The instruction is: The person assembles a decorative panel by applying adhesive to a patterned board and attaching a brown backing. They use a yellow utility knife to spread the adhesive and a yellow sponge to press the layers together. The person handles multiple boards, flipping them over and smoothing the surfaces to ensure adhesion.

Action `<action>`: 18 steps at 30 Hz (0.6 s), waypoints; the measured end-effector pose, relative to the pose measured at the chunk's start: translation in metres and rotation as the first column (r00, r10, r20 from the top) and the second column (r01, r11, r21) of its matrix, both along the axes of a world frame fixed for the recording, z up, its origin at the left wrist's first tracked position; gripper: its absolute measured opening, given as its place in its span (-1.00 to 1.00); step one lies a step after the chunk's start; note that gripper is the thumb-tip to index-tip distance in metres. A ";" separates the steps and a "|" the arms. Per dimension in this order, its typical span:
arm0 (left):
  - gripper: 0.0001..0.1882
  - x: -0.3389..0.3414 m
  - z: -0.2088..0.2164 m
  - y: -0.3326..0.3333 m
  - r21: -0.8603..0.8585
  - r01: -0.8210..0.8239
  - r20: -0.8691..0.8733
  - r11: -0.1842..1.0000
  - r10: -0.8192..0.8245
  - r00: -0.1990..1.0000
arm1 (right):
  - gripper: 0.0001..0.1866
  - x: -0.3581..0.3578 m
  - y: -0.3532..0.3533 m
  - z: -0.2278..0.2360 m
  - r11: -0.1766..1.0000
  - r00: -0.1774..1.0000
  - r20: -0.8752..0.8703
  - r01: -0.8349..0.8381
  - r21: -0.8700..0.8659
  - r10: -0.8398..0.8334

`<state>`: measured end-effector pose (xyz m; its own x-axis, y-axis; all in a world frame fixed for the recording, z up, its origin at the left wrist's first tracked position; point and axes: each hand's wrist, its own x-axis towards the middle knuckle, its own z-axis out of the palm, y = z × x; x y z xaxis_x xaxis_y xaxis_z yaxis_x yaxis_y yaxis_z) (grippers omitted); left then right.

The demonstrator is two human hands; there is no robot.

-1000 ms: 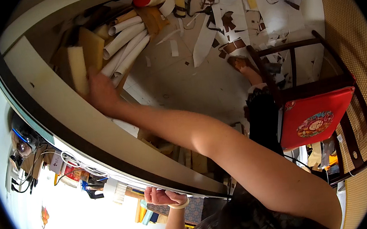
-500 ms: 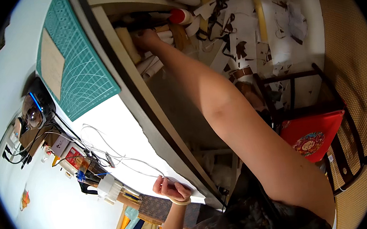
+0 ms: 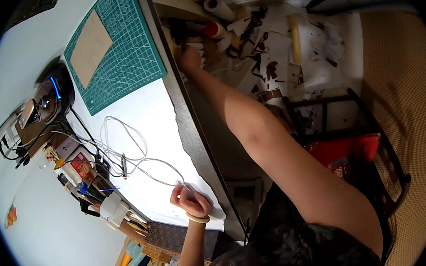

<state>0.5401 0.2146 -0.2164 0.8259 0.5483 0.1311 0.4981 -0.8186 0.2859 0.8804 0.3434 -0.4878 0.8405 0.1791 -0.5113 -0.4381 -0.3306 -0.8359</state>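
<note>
My right arm stretches down past the table edge, and my right hand (image 3: 190,59) is among rolled materials on a dim shelf below the tabletop. Its fingers are hidden in shadow. Pale rolls (image 3: 196,47) lie beside it, and a red-and-white cylinder (image 3: 213,30) is just beyond. My left hand (image 3: 191,201), below which a pale bangle (image 3: 198,218) circles the wrist, rests on the white table surface (image 3: 155,133) with its fingers curled in. A thin grey cable (image 3: 147,160) runs up to these fingers; whether they grip it is hidden.
A green cutting mat (image 3: 129,44) carries a tan sheet (image 3: 92,50). Beyond it stands a dark glossy device (image 3: 50,99) with a blue light. Boxes and tools line the table's far side. Scraps (image 3: 272,70) litter the floor near a dark chair (image 3: 386,168) with a red cushion (image 3: 346,151).
The view has shifted, so more of the tabletop and mat shows. My right hand stays in the shelf, now partly behind the table edge. My left hand remains by the cable end.
</note>
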 end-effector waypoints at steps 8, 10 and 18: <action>-0.65 0.076 0.050 -0.071 -0.028 -0.024 0.192 0.999 0.029 0.981 | -0.68 0.026 -0.054 0.000 0.725 0.557 -0.780 0.408 0.555 0.284; -0.66 0.085 0.050 -0.081 -0.146 -0.063 0.162 0.987 0.087 0.983 | -0.67 0.034 -0.069 0.011 0.697 0.467 -0.796 0.419 0.582 0.385; -0.75 0.091 0.078 -0.100 -0.367 -0.092 0.120 0.925 0.145 0.982 | -0.64 0.013 -0.176 0.098 0.893 0.795 -0.555 0.041 0.449 0.243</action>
